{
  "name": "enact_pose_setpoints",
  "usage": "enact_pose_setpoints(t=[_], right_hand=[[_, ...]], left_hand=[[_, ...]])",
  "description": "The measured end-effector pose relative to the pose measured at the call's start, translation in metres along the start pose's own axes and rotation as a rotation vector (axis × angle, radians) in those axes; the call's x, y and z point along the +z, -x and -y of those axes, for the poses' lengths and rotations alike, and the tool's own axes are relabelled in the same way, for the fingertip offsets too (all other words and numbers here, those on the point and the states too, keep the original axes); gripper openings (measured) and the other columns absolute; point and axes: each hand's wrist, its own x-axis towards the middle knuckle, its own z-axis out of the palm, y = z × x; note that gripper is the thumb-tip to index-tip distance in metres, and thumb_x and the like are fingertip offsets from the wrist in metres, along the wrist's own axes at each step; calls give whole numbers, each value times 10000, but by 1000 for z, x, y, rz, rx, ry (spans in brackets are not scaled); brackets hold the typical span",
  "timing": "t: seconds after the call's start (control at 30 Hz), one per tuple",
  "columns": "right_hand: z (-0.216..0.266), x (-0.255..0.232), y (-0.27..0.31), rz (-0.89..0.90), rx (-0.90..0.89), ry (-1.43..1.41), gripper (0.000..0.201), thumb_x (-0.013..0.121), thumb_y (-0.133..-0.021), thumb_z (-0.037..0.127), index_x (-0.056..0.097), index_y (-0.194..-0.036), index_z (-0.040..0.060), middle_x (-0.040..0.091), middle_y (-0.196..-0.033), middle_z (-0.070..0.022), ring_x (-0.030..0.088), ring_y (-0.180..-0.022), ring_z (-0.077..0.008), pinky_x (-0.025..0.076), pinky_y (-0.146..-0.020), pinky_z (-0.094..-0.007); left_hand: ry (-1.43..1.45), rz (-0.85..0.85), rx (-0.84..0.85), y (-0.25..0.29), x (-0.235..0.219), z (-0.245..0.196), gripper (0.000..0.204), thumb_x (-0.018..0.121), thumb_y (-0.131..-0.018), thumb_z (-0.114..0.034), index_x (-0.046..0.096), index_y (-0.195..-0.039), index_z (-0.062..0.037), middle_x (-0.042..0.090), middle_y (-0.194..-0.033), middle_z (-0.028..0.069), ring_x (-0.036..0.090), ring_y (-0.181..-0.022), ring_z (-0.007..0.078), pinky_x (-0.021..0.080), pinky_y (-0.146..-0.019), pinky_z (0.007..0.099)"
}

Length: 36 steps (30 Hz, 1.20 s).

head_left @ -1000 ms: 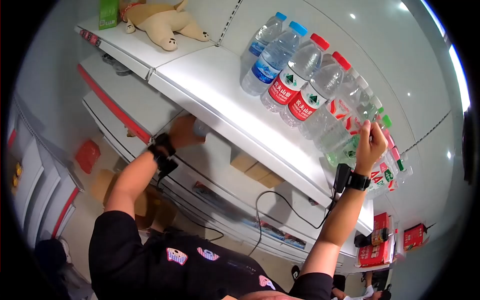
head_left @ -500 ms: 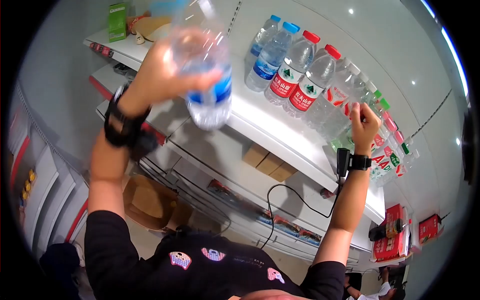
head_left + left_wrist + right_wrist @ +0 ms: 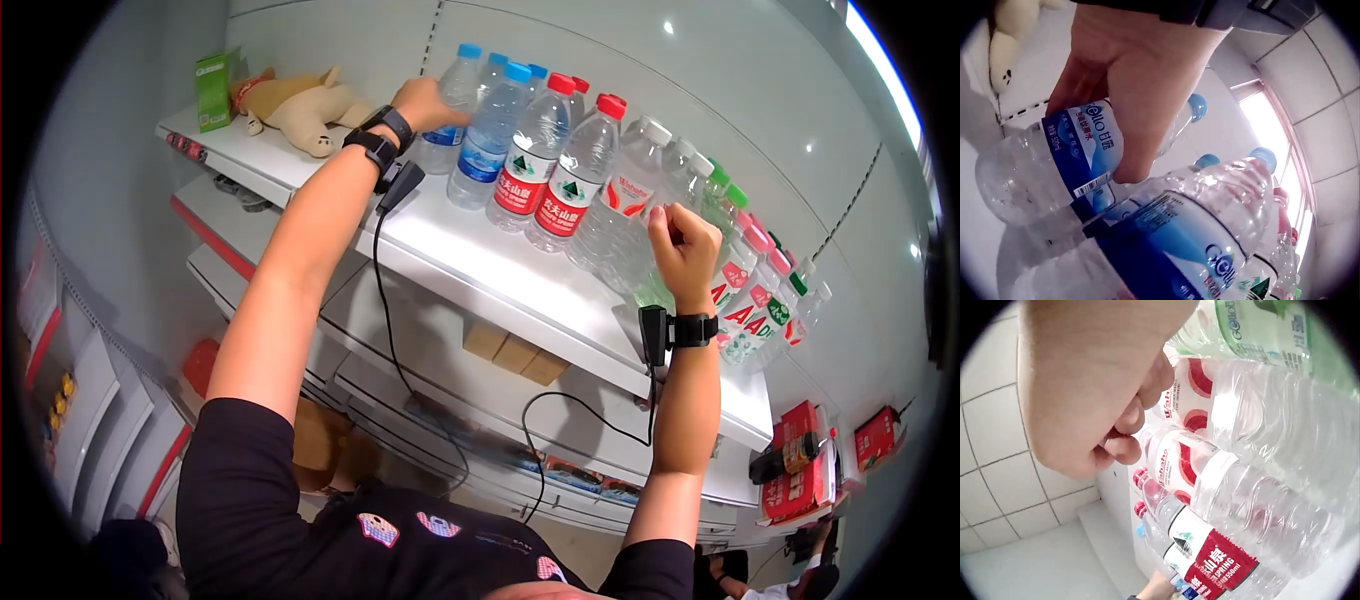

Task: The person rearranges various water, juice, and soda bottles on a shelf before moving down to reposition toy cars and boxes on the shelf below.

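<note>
At the left end of a row of bottles, my left hand (image 3: 425, 103) grips a clear water bottle (image 3: 440, 137) with a blue cap and blue label. In the left wrist view, the thumb and fingers wrap round this bottle (image 3: 1079, 150), which stands beside a matching blue-labelled bottle (image 3: 1175, 250). My right hand (image 3: 688, 255) is raised in front of the row, its fingers curled into a fist with nothing visible in it. Nearest to it are white-capped bottles (image 3: 630, 190) with red-marked labels and a green-tinted bottle (image 3: 1260, 331), seen in the right wrist view.
Red-capped bottles (image 3: 572, 190) stand mid-row on the white shelf (image 3: 480, 260). Pink- and green-capped bottles (image 3: 745, 325) fill its right end. Left of the row are a plush dog (image 3: 300, 110) and a green box (image 3: 212, 92). Black cables (image 3: 385, 310) hang from both wrists.
My left hand came up from under the shelf's edge with a blue-labelled bottle and moved right to the row's left end, where the bottle now stands. My right hand stays in a fist.
</note>
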Motion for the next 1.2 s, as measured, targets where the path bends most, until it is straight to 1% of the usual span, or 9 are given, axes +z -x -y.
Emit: enact_pose_setpoints(t=[0.07,0.27,0.5,0.57,0.67,0.8,1.03,1.07,1.2], right_hand=[[3,0,-1,-9,10,-20,325,664,-860,67,448,-629,-7,353,-537,-81,302,-462,-153,280,-449,-299],[3,-2,-1,-14,1,-20,323,664,-854,66,448,-626,-9,341,-536,-79,312,-457,-148,281,-448,-301],[-3,0,1,-21,33,-2,324,666,-855,69,445,-630,-4,325,-540,-62,294,-476,-134,273,-454,-293],[-5,0,1,-27,33,0,318,666,-858,69,453,-633,-5,328,-538,-56,297,-479,-124,275,-455,-289],[-5,1,1,-32,47,-3,308,664,-864,69,469,-638,-7,333,-535,-43,303,-484,-105,277,-456,-279],[-4,2,1,-32,42,-10,301,662,-877,73,488,-645,-7,333,-534,-26,301,-492,-85,268,-459,-265],[-16,2,3,-15,72,5,325,671,-911,120,511,-660,-10,330,-544,-9,302,-520,-64,258,-471,-257],[-17,1,3,-27,78,13,324,669,-916,126,520,-662,-9,338,-546,-4,307,-525,-58,260,-475,-253],[-18,2,5,-47,120,10,312,665,-934,150,563,-687,-12,401,-558,25,358,-552,-31,295,-496,-228]], left_hand=[[-10,40,-76,-2,11,1,667,832,-608,-511,733,-988,28,731,-974,224,723,-898,335,571,-813,381],[29,113,-34,-31,42,15,607,797,-639,-432,720,-999,50,727,-939,228,723,-866,335,571,-761,374],[323,355,-71,-10,24,11,534,808,-698,-304,700,-1090,41,730,-987,155,721,-879,256,590,-755,345],[342,492,-153,5,19,12,640,839,-693,-200,615,-1259,-2,683,-1164,116,685,-985,267,590,-832,407],[395,490,-205,10,20,21,651,873,-649,-160,626,-1223,24,690,-1138,116,685,-989,267,605,-833,406],[309,400,-166,12,25,20,648,883,-653,-196,633,-1202,43,692,-1120,118,694,-971,242,634,-732,358],[309,314,-169,11,46,37,694,894,-626,-334,659,-1164,36,710,-1074,147,717,-938,246,638,-707,326],[336,332,-186,15,46,34,670,872,-696,-297,613,-1220,30,680,-1139,124,695,-966,257,634,-762,382],[276,499,-162,3,50,65,640,830,-782,-334,586,-1226,56,661,-1131,169,704,-881,261,621,-689,367]])
